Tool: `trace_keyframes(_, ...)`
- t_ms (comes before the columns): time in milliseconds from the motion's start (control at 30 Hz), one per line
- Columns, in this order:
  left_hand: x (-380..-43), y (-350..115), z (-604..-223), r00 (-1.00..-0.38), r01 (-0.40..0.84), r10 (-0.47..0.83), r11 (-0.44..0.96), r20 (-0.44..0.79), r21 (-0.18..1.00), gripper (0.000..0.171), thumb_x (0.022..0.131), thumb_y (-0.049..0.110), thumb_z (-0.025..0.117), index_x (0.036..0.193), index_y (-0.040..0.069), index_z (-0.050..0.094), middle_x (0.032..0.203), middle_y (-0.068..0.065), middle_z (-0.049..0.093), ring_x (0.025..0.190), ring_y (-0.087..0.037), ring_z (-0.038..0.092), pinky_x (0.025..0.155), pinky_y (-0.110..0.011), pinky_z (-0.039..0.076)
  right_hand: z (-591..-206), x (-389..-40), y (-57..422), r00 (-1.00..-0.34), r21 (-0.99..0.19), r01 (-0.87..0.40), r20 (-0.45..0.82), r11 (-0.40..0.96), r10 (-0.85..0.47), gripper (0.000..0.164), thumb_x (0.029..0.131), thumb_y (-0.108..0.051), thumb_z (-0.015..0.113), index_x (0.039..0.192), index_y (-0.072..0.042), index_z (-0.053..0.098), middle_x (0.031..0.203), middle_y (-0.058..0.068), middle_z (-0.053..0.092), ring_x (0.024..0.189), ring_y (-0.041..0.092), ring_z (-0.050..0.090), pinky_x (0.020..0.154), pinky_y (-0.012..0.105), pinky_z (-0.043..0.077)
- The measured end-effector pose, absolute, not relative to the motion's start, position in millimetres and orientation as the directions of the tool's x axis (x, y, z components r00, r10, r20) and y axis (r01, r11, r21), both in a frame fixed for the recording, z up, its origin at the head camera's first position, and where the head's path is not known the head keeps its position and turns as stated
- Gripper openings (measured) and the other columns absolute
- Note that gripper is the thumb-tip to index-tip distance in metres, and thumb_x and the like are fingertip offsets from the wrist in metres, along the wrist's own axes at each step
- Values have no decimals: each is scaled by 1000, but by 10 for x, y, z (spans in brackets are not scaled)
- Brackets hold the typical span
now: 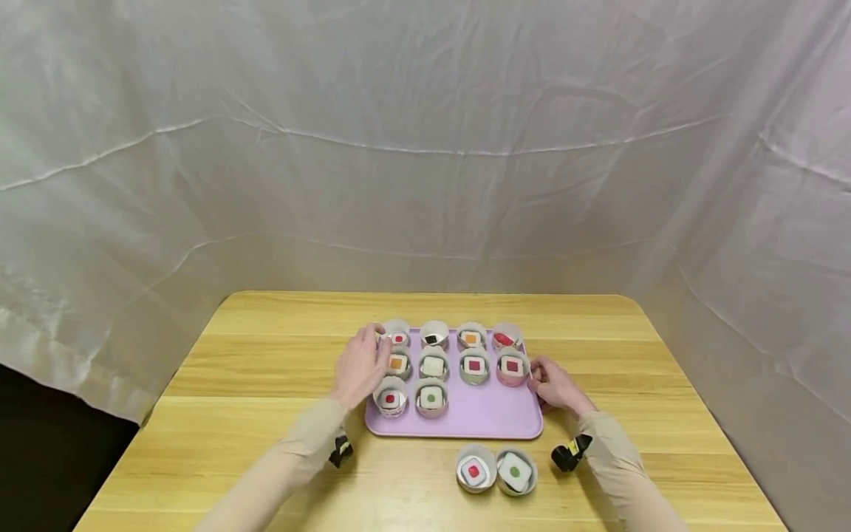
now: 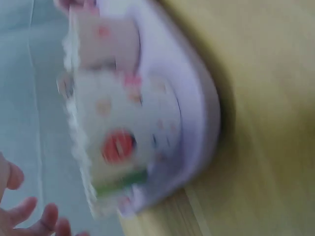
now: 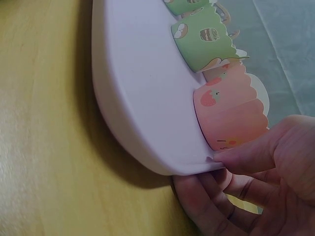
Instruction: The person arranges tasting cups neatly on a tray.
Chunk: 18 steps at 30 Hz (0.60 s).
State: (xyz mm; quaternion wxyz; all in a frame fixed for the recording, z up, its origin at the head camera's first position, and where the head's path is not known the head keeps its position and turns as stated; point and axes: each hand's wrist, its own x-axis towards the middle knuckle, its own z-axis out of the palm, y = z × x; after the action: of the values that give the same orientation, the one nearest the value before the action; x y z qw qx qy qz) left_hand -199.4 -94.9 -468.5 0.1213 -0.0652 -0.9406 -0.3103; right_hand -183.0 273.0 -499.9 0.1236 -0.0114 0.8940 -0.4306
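Observation:
A lilac tray [image 1: 492, 410] lies on the table with rows of paper cups, most holding a small white square piece with a coloured centre. My right hand [image 1: 553, 384] pinches the tray's right rim, thumb on top and fingers under it in the right wrist view, close beside a pink paper cup [image 3: 234, 108]. Over the tray's left edge hovers my left hand [image 1: 361, 363], its fingers spread near the cup with an orange-centred piece [image 1: 397, 363]. In the left wrist view its fingertips [image 2: 47, 221] show apart from a white printed paper cup [image 2: 123, 118].
In front of the tray, two more paper cups stand side by side on the wooden table [image 1: 253, 414], one with a red-centred piece [image 1: 474, 471], one with a green-centred piece [image 1: 515, 471]. Pale curtains [image 1: 425, 185] hang behind and beside the table.

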Motion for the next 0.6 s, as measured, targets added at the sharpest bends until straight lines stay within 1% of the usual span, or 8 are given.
trace_keyframes(67, -2067, -1034, -4710, -977, 139, 12, 796, 215, 589, 27, 102, 26, 50, 119, 7, 59, 91, -11, 66, 76, -26, 63, 59, -34, 49, -5000, -1828, 2726, -968, -772, 91, -215, 629, -125, 26, 95, 0, 52, 120, 8, 48, 87, 12, 49, 63, 19, 59, 50, 34, 58)
trace_keyframes(133, -2133, -1100, -4747, -985, 95, -9, 803, 171, 588, 26, 102, 24, 50, 116, 5, 60, 89, -13, 67, 73, -27, 64, 59, -36, 50, -5002, -1829, 2727, -968, -772, 98, -219, 628, -119, 26, 95, 0, 52, 120, 8, 48, 87, 11, 49, 63, 19, 59, 51, 33, 57)
trace_keyframes(267, -2220, -1169, -4839, -998, 30, -5, 845, 65, 534, 27, 103, 22, 46, 114, 1, 59, 92, -21, 70, 77, -34, 67, 62, -42, 55, -5004, -1837, 2730, -968, -769, 98, -220, 631, -117, 26, 95, 1, 52, 120, 8, 48, 87, 11, 49, 63, 19, 59, 50, 33, 57)
trace_keyframes(333, -2241, -1172, -4876, -1000, 18, 11, 863, 16, 505, 28, 104, 21, 44, 113, -1, 59, 94, -24, 69, 81, -37, 68, 66, -45, 57, -5005, -1841, 2729, -968, -768, 98, -221, 633, -118, 26, 95, 1, 52, 120, 8, 48, 87, 11, 49, 63, 19, 59, 50, 33, 57)
trace_keyframes(433, -2251, -1147, -4919, -999, 22, 36, 877, -19, 480, 27, 104, 20, 45, 107, -2, 60, 91, -24, 68, 82, -38, 68, 70, -48, 58, -5012, -1844, 2728, -968, -769, 108, -226, 631, -109, 26, 95, 1, 52, 120, 7, 49, 88, 11, 48, 63, 19, 59, 50, 33, 57)
trace_keyframes(533, -2246, -1108, -4953, -998, 29, 49, 877, -29, 480, 24, 102, 17, 48, 101, -2, 62, 86, -23, 66, 79, -37, 67, 69, -47, 58, -5020, -1845, 2733, -967, -769, 103, -225, 630, -116, 26, 95, 0, 52, 120, 7, 48, 88, 11, 48, 63, 19, 60, 50, 34, 58)
trace_keyframes(600, -2243, -1093, -4976, -998, 23, 47, 878, -38, 478, 22, 101, 16, 49, 99, -1, 62, 86, -23, 67, 80, -37, 68, 69, -47, 58, -5019, -1843, 2733, -968, -771, 102, -223, 629, -117, 26, 95, 1, 52, 120, 7, 48, 87, 11, 48, 63, 19, 60, 50, 34, 58)
